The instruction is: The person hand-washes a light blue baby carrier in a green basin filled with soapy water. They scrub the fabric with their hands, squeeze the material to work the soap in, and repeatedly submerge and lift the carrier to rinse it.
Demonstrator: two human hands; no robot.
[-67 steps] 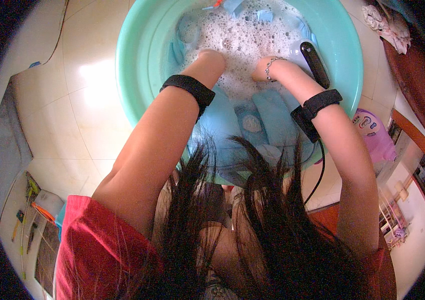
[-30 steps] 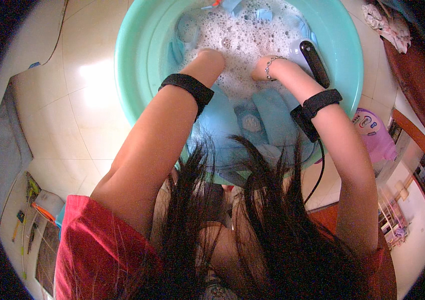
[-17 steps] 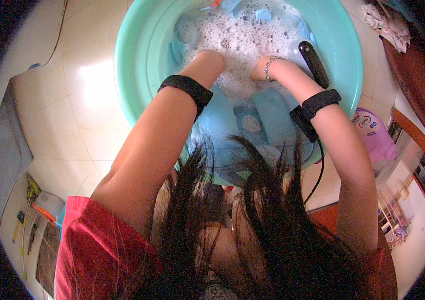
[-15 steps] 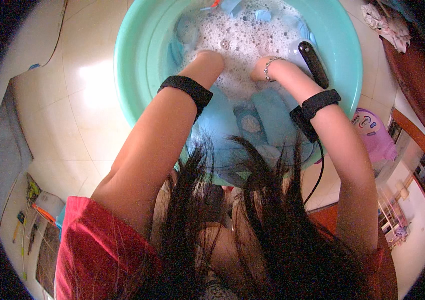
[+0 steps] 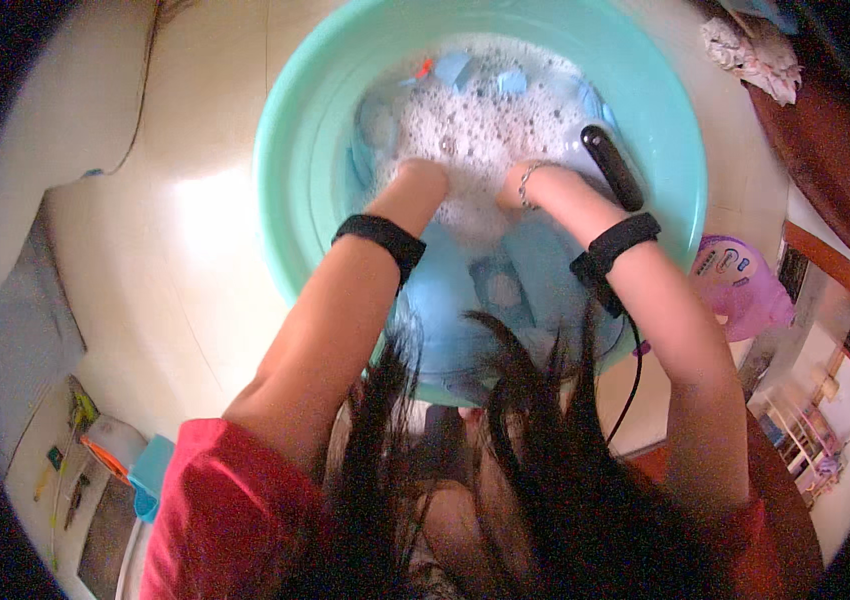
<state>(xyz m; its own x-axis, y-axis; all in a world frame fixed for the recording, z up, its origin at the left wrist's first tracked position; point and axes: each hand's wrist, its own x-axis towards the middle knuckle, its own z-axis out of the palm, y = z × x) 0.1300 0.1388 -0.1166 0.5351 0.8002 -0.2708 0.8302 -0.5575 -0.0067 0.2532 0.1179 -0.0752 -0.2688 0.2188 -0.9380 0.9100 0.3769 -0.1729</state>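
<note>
Soapy water fills a round mint-green basin (image 5: 283, 190), and both of my hands are sunk in the foam (image 5: 475, 130). My left hand (image 5: 423, 178) goes under at the wrist, left of the basin's middle. A short way to its right, my right hand (image 5: 521, 190), with a chain bracelet on its wrist, dips in as well. Suds hide the fingers of both, so what they hold cannot be seen. Soaked blue cloth (image 5: 550, 262) lies under the water nearer to me. Smaller blue pieces (image 5: 455, 70) and an orange-red bit (image 5: 425, 69) poke out at the far side.
A long black object (image 5: 612, 167) rests inside the basin's right wall. Black straps circle both forearms; a cable (image 5: 633, 385) hangs from the right one. Right of the basin is a purple detergent bottle (image 5: 745, 290). Crumpled pale cloth (image 5: 753, 60) lies at the far right.
The view has shifted, so the basin shows lower and more of its far wall is visible. Both hands stay under the foam, close to where they were.
</note>
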